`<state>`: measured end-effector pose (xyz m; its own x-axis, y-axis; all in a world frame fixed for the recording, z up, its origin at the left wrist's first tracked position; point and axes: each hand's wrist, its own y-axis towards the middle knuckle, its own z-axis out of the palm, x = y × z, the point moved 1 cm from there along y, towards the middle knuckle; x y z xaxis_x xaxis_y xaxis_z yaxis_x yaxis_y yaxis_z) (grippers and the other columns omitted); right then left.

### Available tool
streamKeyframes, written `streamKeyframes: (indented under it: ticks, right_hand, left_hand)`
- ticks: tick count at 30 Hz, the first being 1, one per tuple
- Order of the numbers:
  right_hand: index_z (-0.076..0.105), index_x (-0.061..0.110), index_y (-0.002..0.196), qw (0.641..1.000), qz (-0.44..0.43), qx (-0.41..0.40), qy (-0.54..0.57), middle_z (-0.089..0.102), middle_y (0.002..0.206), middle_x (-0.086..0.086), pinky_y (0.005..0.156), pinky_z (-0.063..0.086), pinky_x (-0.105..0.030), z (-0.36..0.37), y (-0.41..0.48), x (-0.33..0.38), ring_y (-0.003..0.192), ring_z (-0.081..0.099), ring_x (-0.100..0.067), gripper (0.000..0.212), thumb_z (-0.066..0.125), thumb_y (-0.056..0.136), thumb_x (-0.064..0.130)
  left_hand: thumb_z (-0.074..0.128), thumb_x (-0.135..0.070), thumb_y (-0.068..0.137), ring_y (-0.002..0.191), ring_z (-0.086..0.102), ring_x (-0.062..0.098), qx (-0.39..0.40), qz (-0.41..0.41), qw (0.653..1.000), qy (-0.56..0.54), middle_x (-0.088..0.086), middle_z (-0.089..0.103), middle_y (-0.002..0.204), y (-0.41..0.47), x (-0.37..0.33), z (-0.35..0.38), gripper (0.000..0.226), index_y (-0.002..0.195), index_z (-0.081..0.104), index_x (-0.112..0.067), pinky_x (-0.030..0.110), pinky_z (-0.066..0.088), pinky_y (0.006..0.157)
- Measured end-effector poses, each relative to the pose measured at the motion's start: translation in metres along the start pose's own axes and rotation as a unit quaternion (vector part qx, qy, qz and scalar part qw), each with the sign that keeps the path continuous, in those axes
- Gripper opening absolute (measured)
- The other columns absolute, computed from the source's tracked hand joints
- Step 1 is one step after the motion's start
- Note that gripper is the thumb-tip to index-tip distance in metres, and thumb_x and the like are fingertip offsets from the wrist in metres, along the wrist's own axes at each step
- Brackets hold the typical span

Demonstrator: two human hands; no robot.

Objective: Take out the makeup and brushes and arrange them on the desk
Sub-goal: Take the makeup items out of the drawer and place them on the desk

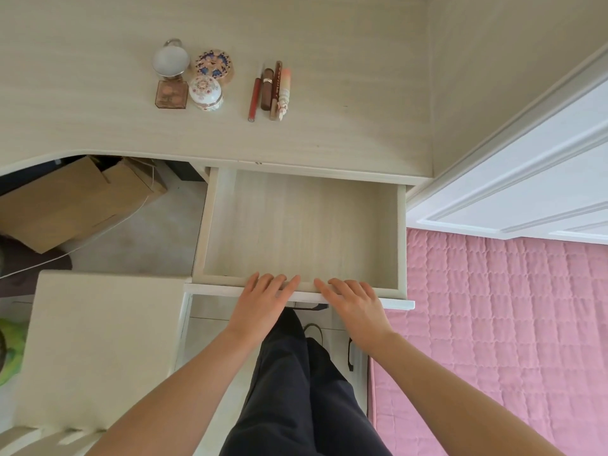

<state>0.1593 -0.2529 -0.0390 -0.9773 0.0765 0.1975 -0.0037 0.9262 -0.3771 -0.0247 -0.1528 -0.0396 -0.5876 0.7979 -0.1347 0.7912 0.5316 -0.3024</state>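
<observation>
The drawer stands pulled out below the desk, and its inside shows bare wood. My left hand and my right hand rest side by side on the drawer's front edge, fingers straight and pointing inward. On the desk top lie a round mirror, a patterned round compact, a square brown compact and a white floral trinket box. To their right a red lip pencil, a brown tube and a peach-and-white brush lie in a row.
A cardboard box sits under the desk at left. A pale stool or cabinet top stands at lower left. A pink quilted bed is at right, with a white door panel above it. My dark trousers fill the bottom centre.
</observation>
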Motion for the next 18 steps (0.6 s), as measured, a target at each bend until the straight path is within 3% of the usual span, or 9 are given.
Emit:
streamKeyframes:
  ticks: [4,11,16,18]
  right_hand:
    - [0.041,0.022,0.143,1.000,-0.003,0.001,-0.001,0.059,0.126,-0.004,0.095,0.048,-0.042,-0.010,0.015,-0.006,0.107,0.060,-0.028,0.084,0.078,0.069,0.005]
    - [0.059,0.018,0.129,0.998,0.005,-0.063,-0.022,0.069,0.109,-0.004,0.081,0.055,-0.040,-0.030,0.053,-0.020,0.091,0.067,-0.026,0.076,0.081,0.059,-0.001]
    - [0.054,0.018,0.134,0.998,0.021,-0.053,-0.020,0.067,0.114,-0.007,0.087,0.053,-0.043,-0.045,0.078,-0.034,0.097,0.065,-0.031,0.082,0.075,0.059,-0.009]
    - [0.046,0.022,0.140,0.999,0.029,-0.033,-0.004,0.063,0.121,-0.003,0.092,0.049,-0.041,-0.049,0.089,-0.038,0.103,0.062,-0.029,0.079,0.067,0.069,-0.008]
  left_hand:
    - [0.080,0.001,0.063,0.103,0.061,0.033,0.002,0.001,1.000,0.008,0.012,0.063,0.116,0.017,0.009,-0.007,0.079,0.135,0.052,-0.012,0.053,0.046,0.098]
    - [0.080,-0.001,0.062,0.106,0.059,0.029,0.003,-0.001,1.000,0.008,0.007,0.061,0.119,0.056,0.032,-0.022,0.084,0.138,0.047,-0.015,0.050,0.043,0.100]
    - [0.072,0.000,0.071,0.100,0.061,0.031,-0.035,-0.005,0.999,-0.008,0.009,0.064,0.114,0.083,0.044,-0.031,0.067,0.134,0.053,-0.014,0.048,0.046,0.097]
    - [0.072,0.000,0.071,0.099,0.061,0.031,-0.048,-0.007,0.999,-0.008,0.009,0.065,0.112,0.091,0.048,-0.033,0.065,0.133,0.055,-0.014,0.048,0.046,0.096]
